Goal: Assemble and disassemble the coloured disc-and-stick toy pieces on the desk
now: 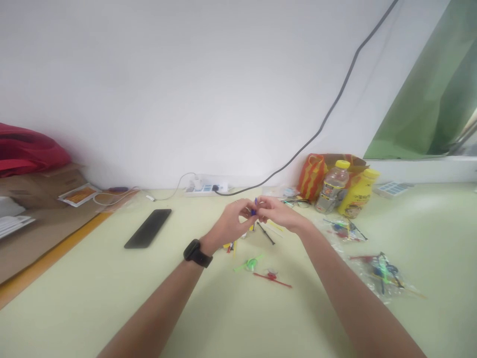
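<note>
Above the middle of the table, my left hand (236,219) and my right hand (275,213) meet with fingertips closed around a small blue plastic piece (254,211). Its exact shape is mostly hidden by the fingers. Below the hands lie a thin black plastic rod (266,233) and some yellow parts, partly covered by my left hand. Closer to me are a green plastic piece (252,264) with a round centre and a long arm, and a similar red piece (273,279). A black watch (197,253) is on my left wrist.
A black phone (148,228) lies at left. Bags of coloured plastic parts (385,273) lie at right, below a clear bottle (332,186) and a yellow bottle (358,194). Against the wall sits a power strip (206,189) with a grey cable. Cardboard (33,233) borders the left side.
</note>
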A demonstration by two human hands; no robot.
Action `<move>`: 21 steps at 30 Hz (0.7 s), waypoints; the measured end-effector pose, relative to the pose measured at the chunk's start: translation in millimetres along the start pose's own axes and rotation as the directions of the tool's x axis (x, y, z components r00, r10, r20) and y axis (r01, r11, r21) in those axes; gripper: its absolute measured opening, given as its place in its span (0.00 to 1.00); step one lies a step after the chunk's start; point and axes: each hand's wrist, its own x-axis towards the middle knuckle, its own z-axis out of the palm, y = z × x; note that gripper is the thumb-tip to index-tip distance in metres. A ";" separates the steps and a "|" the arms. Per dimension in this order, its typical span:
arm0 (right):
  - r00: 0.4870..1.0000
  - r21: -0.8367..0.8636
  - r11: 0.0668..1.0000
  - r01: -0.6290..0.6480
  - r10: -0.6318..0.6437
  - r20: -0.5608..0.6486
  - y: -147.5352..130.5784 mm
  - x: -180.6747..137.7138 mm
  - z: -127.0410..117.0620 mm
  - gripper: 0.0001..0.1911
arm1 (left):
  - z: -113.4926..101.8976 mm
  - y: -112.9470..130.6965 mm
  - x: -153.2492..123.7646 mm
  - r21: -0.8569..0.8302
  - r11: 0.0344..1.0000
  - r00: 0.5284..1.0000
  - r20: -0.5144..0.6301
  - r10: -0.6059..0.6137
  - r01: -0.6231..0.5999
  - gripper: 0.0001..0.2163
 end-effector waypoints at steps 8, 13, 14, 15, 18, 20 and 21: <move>1.000 -0.067 0.998 0.018 -0.019 -0.024 -3.4 -2.8 6.0 0.07 | -7.2 2.8 1.0 0.001 1.000 1.000 0.021 0.008 -0.008 0.05; 0.991 -0.306 0.950 -0.067 0.027 -0.134 5.0 -0.3 4.2 0.08 | -6.1 -2.4 -2.4 0.037 0.998 0.997 0.064 -0.045 0.043 0.05; 0.989 -0.375 0.923 -0.080 0.026 -0.145 8.7 0.6 1.4 0.08 | -5.8 -4.0 -3.4 0.058 0.997 0.995 0.081 -0.064 0.059 0.06; 0.987 -0.438 0.894 -0.098 0.032 -0.156 12.9 1.4 -2.2 0.09 | -5.4 -5.4 -4.3 0.088 0.994 0.992 0.101 -0.079 0.070 0.06; 0.977 -0.541 0.821 -0.185 0.096 -0.189 27.6 3.1 -15.2 0.08 | -3.8 -7.2 -6.4 0.188 0.980 0.981 0.166 -0.101 0.069 0.05; 0.968 -0.577 0.780 -0.240 0.146 -0.205 37.7 3.6 -23.8 0.10 | -1.9 -6.4 -7.1 0.240 0.969 0.974 0.198 -0.105 0.056 0.04; 0.964 -0.601 0.756 -0.260 0.165 -0.209 42.3 3.7 -27.6 0.11 | -0.8 -5.8 -7.4 0.263 0.963 0.972 0.208 -0.110 0.053 0.05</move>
